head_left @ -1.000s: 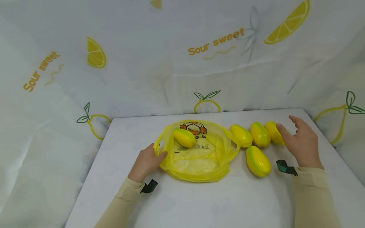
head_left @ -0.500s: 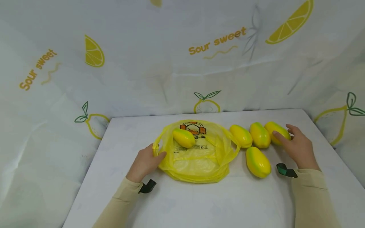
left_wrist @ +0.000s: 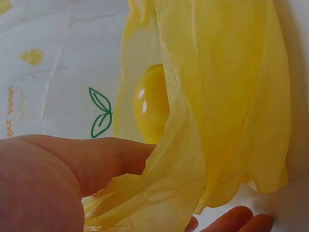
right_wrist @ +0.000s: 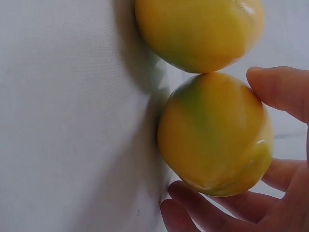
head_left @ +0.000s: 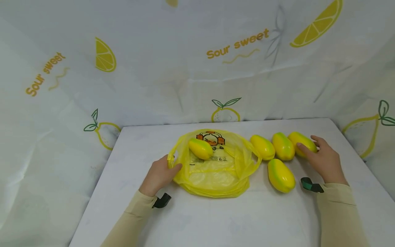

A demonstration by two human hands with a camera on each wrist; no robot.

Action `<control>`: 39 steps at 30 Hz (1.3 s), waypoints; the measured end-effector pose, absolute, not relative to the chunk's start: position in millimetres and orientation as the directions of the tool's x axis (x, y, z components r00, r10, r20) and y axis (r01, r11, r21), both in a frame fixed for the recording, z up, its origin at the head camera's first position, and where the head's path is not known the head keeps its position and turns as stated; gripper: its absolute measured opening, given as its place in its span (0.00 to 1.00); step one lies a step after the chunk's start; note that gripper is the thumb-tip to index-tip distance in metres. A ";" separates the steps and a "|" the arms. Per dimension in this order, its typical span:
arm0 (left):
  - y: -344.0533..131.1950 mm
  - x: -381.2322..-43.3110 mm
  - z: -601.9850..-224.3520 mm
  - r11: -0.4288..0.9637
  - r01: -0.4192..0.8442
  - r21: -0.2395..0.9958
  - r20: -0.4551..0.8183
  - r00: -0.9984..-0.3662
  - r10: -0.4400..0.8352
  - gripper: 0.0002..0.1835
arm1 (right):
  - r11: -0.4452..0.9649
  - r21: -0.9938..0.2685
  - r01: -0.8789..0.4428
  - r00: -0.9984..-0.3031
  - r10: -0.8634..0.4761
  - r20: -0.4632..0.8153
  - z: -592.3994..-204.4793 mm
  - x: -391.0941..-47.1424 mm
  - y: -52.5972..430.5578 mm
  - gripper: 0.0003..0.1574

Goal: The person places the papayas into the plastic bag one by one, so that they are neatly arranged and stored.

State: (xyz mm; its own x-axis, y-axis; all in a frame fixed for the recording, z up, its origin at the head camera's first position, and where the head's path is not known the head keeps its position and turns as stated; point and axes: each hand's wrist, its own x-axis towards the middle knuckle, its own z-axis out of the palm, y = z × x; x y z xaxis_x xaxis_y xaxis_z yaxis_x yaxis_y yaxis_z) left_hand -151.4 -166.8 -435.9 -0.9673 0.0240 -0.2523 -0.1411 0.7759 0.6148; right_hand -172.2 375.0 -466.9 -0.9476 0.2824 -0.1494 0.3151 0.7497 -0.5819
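Note:
My left hand [head_left: 159, 175] holds the left handle of a yellow plastic bag [head_left: 213, 183], its thumb over the film. The bag lies with its mouth spread and a duck picture inside; one glossy yellow-green papaya [head_left: 200, 149] rests in it. In the left wrist view, that papaya [left_wrist: 150, 104] shows partly behind the bag's film. On the right, my right hand [head_left: 326, 159] grips the rightmost papaya [head_left: 300, 141], with the thumb on one side and curled fingers on the other. In the right wrist view, this papaya [right_wrist: 215, 135] sits on the table, touching its neighbour [right_wrist: 200, 31].
Between the bag and my right hand are the left papaya [head_left: 262, 147], the middle papaya [head_left: 283, 146] and a nearer papaya [head_left: 281, 175]. They stand on a white table [head_left: 228, 223]. A lemon-printed white cloth [head_left: 154, 79] rises behind it.
My right hand has come down and leftward onto the rightmost papaya, and its fingers have closed around it. The left hand keeps hold of the bag handle; the papayas stay in place.

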 end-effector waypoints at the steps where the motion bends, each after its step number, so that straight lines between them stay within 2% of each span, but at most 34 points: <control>1: -166.4 -151.4 -435.9 0.777 -0.140 0.613 -0.251 -0.968 0.024 0.23 | 0.750 -0.582 0.315 -0.948 0.281 -0.150 -467.0 -172.1 375.4 0.61; 15: -164.9 -150.8 -436.3 0.774 -0.149 0.615 -0.249 -0.968 0.011 0.23 | 0.774 -0.555 0.305 -0.950 0.289 -0.120 -464.5 -168.9 373.4 0.57; 39: -163.8 -151.5 -434.9 0.779 -0.139 0.612 -0.246 -0.969 0.021 0.21 | 0.760 -0.566 0.319 -0.943 0.317 -0.107 -461.7 -166.6 380.7 0.57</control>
